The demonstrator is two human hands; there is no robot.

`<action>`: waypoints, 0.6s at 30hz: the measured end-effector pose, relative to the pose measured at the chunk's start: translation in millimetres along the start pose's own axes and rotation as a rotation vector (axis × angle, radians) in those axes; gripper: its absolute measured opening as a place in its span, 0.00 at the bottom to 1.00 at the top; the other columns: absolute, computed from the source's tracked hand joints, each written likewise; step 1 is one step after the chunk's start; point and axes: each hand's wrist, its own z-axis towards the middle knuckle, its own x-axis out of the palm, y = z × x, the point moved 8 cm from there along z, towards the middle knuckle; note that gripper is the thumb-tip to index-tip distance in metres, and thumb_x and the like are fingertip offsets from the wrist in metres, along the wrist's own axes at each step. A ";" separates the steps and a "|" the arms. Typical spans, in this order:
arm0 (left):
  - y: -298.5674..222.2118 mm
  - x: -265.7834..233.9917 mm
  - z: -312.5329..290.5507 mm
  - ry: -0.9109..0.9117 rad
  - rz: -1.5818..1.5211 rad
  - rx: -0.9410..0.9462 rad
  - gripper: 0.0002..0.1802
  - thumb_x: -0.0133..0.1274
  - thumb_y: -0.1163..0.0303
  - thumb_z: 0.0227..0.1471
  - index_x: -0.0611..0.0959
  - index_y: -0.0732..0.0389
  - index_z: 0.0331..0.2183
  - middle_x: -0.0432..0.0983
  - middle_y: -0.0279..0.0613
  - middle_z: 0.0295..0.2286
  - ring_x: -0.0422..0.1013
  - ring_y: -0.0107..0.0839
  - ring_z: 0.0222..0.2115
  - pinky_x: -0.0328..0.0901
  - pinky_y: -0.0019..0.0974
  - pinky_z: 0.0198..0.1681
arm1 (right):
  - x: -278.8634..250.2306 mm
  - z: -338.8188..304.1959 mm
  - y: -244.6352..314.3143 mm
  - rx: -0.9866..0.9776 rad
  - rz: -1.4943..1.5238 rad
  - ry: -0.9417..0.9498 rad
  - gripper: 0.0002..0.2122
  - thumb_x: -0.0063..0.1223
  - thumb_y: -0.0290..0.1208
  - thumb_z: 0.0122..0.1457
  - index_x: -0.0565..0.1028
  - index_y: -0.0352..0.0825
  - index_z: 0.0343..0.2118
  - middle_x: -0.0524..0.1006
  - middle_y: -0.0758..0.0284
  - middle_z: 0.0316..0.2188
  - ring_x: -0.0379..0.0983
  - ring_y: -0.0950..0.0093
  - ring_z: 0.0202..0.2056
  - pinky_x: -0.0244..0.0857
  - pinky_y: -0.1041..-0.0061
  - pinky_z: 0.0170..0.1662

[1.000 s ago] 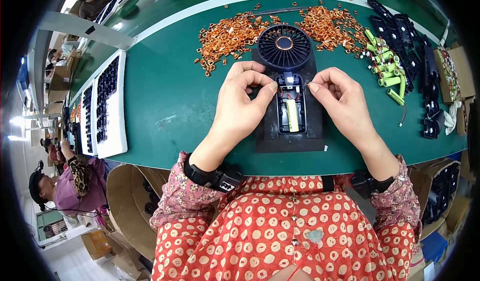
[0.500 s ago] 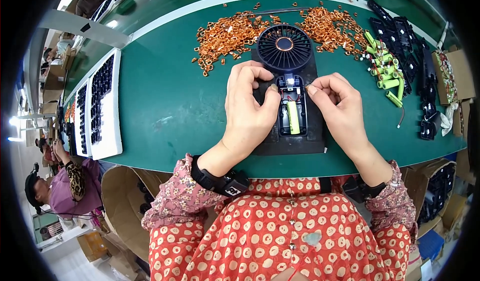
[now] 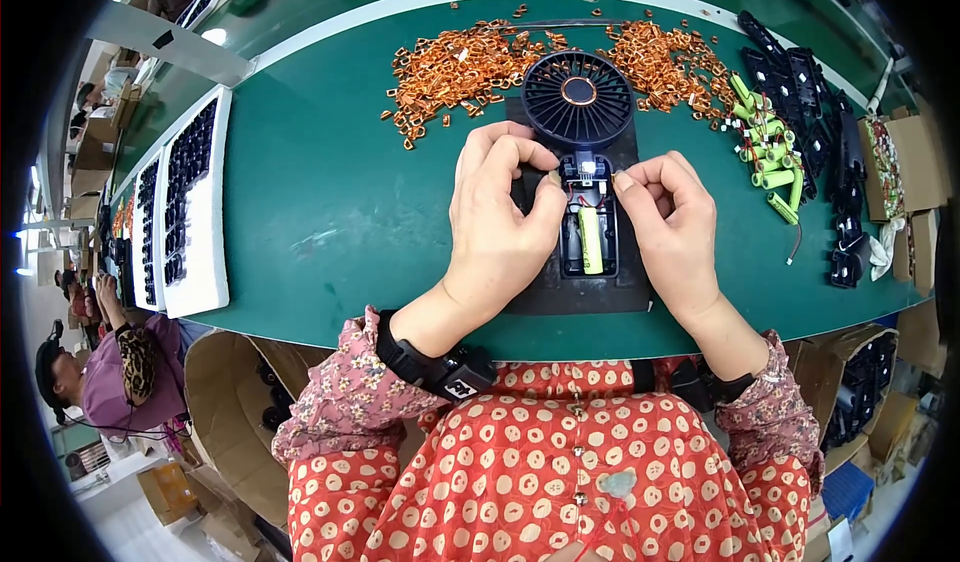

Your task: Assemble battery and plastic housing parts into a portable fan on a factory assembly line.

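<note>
A dark blue handheld fan [image 3: 578, 92] lies on a black mat [image 3: 632, 287], its round grille at the far end. Its handle is open, showing a green battery cell [image 3: 591, 242], thin wires and a small white part near the neck. My left hand [image 3: 500, 227] is closed, thumb and forefinger pinching at the left edge of the handle just below the grille. On the opposite edge my right hand [image 3: 672, 222] is closed in a pinch, fingertips by the neck. A tiny orange glint shows at those fingertips, too small to make out.
Orange ring-like clips [image 3: 455, 72] lie in two heaps beyond the fan. Right of them are green battery cells [image 3: 768, 152] with wires and dark plastic casings [image 3: 850, 192]. White trays [image 3: 205, 232] of dark parts stand left. Cardboard boxes [image 3: 235, 402] flank my seat; another person [image 3: 120, 372] sits left.
Both hands keep nearly the same pinch at the fan's neck. The view has shifted slightly, so the scene sits a little differently in the picture.
</note>
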 end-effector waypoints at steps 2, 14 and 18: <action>-1.4 -0.6 0.4 -0.006 0.011 0.019 0.08 0.56 0.76 0.44 0.78 0.62 0.32 0.71 0.44 0.40 0.68 0.35 0.35 0.66 0.36 0.39 | 0.0 -1.4 1.8 -0.023 -0.026 -0.007 0.05 0.59 0.23 0.55 0.74 0.30 0.25 0.69 0.69 0.23 0.64 0.79 0.22 0.59 0.77 0.26; -5.3 -0.1 -1.8 0.000 0.014 0.026 0.08 0.55 0.78 0.47 0.78 0.62 0.34 0.70 0.41 0.42 0.67 0.28 0.36 0.64 0.30 0.41 | 0.0 5.9 -2.0 0.026 -0.070 0.035 0.06 0.59 0.23 0.50 0.71 0.32 0.27 0.67 0.69 0.23 0.62 0.77 0.24 0.61 0.75 0.28; -3.7 3.5 -3.7 -0.023 0.016 0.047 0.08 0.55 0.78 0.47 0.78 0.62 0.34 0.70 0.41 0.42 0.66 0.28 0.35 0.63 0.30 0.41 | -0.6 6.8 -5.4 0.044 -0.094 0.043 0.06 0.58 0.22 0.49 0.71 0.32 0.27 0.67 0.69 0.23 0.62 0.77 0.23 0.60 0.75 0.27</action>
